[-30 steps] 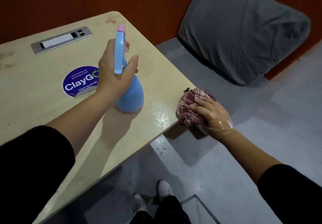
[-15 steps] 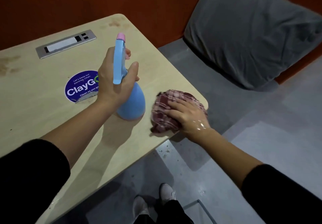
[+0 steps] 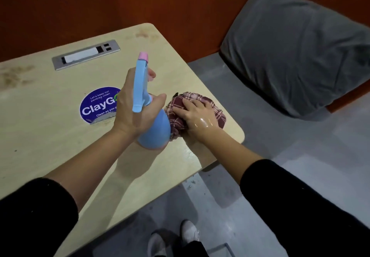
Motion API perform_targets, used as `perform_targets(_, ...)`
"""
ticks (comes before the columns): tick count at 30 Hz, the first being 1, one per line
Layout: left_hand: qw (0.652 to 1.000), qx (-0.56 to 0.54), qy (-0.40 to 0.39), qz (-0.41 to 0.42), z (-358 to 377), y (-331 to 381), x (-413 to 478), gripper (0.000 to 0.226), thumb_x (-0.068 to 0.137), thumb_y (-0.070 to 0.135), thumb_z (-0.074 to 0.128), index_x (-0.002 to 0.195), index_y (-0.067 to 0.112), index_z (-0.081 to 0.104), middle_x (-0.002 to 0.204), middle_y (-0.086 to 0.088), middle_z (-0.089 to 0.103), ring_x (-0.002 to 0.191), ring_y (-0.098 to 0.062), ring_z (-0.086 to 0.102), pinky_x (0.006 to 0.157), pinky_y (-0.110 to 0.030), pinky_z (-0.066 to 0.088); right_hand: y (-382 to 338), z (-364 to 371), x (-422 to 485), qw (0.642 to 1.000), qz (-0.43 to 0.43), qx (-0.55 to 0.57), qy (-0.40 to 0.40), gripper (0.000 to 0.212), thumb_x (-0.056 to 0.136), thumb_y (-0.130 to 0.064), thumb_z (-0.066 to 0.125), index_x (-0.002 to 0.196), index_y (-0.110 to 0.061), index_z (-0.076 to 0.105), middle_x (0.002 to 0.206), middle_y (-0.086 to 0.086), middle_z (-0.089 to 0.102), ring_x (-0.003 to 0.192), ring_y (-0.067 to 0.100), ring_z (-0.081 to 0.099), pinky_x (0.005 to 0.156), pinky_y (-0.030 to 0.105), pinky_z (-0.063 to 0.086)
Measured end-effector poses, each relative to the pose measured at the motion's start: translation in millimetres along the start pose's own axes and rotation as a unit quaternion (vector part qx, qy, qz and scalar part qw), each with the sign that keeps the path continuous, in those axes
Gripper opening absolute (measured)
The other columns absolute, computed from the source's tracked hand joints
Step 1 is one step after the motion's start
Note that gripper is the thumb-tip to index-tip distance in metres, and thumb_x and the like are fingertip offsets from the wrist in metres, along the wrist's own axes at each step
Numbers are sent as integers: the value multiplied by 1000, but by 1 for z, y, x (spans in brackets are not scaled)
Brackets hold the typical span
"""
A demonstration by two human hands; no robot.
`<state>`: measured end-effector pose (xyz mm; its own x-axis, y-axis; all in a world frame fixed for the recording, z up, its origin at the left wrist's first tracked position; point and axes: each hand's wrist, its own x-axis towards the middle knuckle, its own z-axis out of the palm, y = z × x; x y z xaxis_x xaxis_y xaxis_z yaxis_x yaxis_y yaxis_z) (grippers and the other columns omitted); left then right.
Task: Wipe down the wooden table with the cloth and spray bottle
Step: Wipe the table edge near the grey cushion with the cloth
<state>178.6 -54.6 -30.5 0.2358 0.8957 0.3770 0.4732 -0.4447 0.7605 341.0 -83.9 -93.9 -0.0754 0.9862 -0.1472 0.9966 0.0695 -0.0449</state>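
My left hand [image 3: 133,108] grips a light blue spray bottle [image 3: 154,136] with a pink nozzle, held upright just above the pale wooden table [image 3: 44,140]. Just to its right, my right hand [image 3: 197,116] presses flat on a crumpled red plaid cloth [image 3: 176,106] that lies on the table near its right corner. The fingers lie spread over the cloth, and the back of that hand looks wet. A damp sheen shows on the wood below the cloth.
A round blue ClayGo sticker [image 3: 98,104] lies left of the bottle. A metal socket panel [image 3: 86,56] is set into the table's far side. A grey cushion [image 3: 296,50] leans on the orange wall at right. My shoes [image 3: 188,230] stand on the grey floor.
My right hand has slid the cloth from the table's right edge inward and up toward the bottle. The left hand holds the bottle in about the same place.
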Motion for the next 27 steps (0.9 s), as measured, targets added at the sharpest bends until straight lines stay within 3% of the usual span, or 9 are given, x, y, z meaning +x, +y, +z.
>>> perform_targets(2, 1000, -7, 0, 0, -1, 1, 0, 47, 77, 23, 62, 118, 7, 47, 108, -1, 53, 78, -31, 64, 70, -39, 55, 7, 6, 9, 1000, 3, 8, -30, 72, 81, -50, 60, 143, -39, 23, 154, 6, 18, 142, 33, 12, 110, 61, 12)
perform_targets(4, 1000, -8, 2, 0, -1, 2, -1, 46, 77, 21, 61, 119, 7, 47, 108, 0, 54, 75, -33, 66, 71, -44, 56, 17, 6, 16, 999, 11, 42, -18, 71, 81, -47, 62, 142, -41, 25, 155, 4, 17, 142, 34, 7, 109, 65, 11)
perform_targets(8, 1000, -7, 4, -4, 0, 1, 0, 41, 78, 17, 60, 115, 6, 49, 106, -3, 57, 71, -35, 66, 69, -43, 55, 33, -1, 24, 993, 69, 100, -9, 63, 82, -33, 62, 139, -39, 35, 152, 1, 26, 140, 33, 14, 109, 62, 19)
perform_targets(13, 1000, -14, 13, -12, 4, -2, -1, 42, 77, 21, 59, 115, 6, 51, 108, -13, 64, 73, -34, 67, 72, -31, 53, 60, -3, 1, 982, 114, 149, 30, 57, 80, -17, 61, 133, -33, 48, 146, -2, 39, 129, 31, 38, 104, 39, 35)
perform_targets(16, 1000, -10, 19, -9, 5, -3, -1, 45, 77, 24, 58, 118, 6, 51, 104, -15, 66, 79, -32, 67, 69, -17, 47, 67, 6, -34, 984, 114, 134, 39, 61, 78, -20, 68, 134, -30, 47, 147, 1, 39, 126, 32, 42, 101, 40, 37)
perform_targets(21, 1000, 2, 17, -3, 5, -1, -2, 48, 76, 26, 58, 118, 3, 49, 104, -12, 63, 84, -32, 65, 68, -15, 42, 66, 21, -86, 975, 145, 159, 48, 69, 70, -26, 78, 133, -28, 49, 148, 2, 38, 124, 33, 41, 100, 38, 36)
perform_targets(24, 1000, 12, 16, 1, 4, 2, -2, 46, 77, 22, 61, 118, 4, 48, 98, -6, 57, 81, -27, 60, 65, -16, 42, 62, 29, -111, 971, 144, 167, 95, 58, 76, -13, 69, 131, -23, 53, 145, 6, 42, 122, 35, 44, 98, 40, 38)
perform_targets(27, 1000, 17, 7, 9, 3, 3, -2, 43, 80, 14, 66, 117, 3, 48, 101, 1, 50, 82, -18, 51, 65, -18, 42, 59, 35, -135, 969, 155, 166, 101, 59, 77, -6, 65, 131, -25, 53, 146, 4, 41, 125, 33, 43, 98, 40, 38)
